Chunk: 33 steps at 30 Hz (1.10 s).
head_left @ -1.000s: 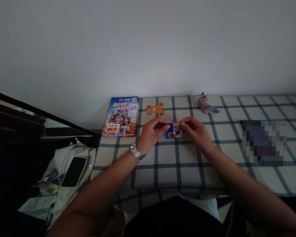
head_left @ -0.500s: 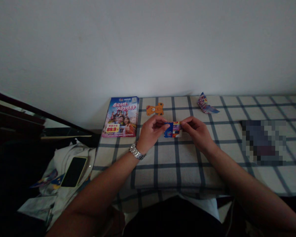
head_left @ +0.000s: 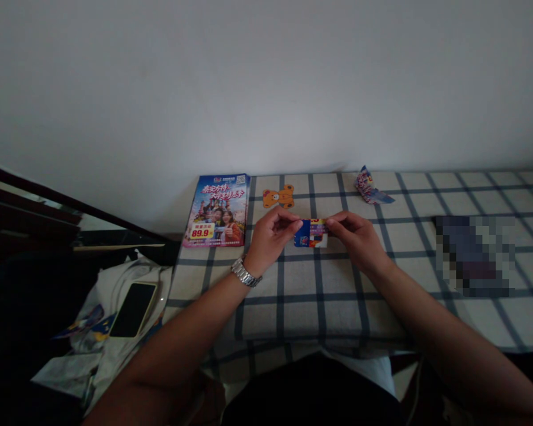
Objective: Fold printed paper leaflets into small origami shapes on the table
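Note:
Between my two hands is a small folded piece of printed paper [head_left: 311, 235], blue on its left part and multicoloured on its right. My left hand [head_left: 275, 235], with a metal watch [head_left: 246, 272] on the wrist, pinches the paper's upper left edge. The thumb and fingers of my right hand [head_left: 354, 238] are closed on its upper right corner. Behind my left hand lies a flat orange bear cutout [head_left: 278, 197]. A folded piece of printed paper [head_left: 372, 188], shaped with points, rests on the cloth beyond my right hand.
A stack of printed flyers [head_left: 217, 210] lies at the table's left end, near the wall. A checked cloth [head_left: 288, 307] covers the table. A dark, pixelated flat object [head_left: 471, 254] is at the right. Down on the left, a phone [head_left: 133, 309] lies on white fabric or bags.
The folded paper has shifted very slightly left, with its printed face showing a little more. Both hands keep their pinch and have barely moved.

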Tool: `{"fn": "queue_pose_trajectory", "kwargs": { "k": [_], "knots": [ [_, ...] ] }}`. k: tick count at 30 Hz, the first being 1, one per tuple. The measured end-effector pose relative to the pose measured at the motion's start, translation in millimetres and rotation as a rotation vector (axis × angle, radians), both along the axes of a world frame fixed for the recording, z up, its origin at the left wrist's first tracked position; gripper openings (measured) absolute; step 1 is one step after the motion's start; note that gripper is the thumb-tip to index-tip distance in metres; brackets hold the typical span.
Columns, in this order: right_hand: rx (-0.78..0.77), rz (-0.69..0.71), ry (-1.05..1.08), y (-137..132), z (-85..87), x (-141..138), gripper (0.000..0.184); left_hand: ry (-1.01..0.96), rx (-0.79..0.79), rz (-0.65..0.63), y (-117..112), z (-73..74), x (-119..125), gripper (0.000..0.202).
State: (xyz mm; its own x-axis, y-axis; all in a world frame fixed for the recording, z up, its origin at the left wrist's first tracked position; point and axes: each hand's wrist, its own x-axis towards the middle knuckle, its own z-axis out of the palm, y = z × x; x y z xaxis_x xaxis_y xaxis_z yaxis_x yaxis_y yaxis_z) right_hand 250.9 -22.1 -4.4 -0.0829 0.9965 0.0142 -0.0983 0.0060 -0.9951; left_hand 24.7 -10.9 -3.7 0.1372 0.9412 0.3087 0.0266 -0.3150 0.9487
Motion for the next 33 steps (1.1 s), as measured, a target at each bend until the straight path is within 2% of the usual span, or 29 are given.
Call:
{"fn": "queue_pose_trajectory", "kwargs": {
  "k": [4, 22, 29, 33],
  "knots": [
    [-0.003, -0.001, 0.053, 1.6, 1.1, 2.4, 0.025, -0.013, -0.016, 0.024, 1.1, -1.2, -1.5, 0.025],
    [0.102, -0.015, -0.168, 3.0, 4.0, 5.6, 0.025, 0.023, -0.044, -0.03, -0.9, 3.5, -0.1, 0.029],
    [0.051, -0.013, -0.181, 2.6, 3.2, 4.7, 0.028, 0.013, -0.046, -0.025, 0.2, -0.4, -0.3, 0.03],
    [0.043, 0.048, -0.188, 1.0, 5.3, 1.9, 0.03, -0.022, -0.062, 0.005, -0.1, -1.0, -1.0, 0.032]
  ]
}}
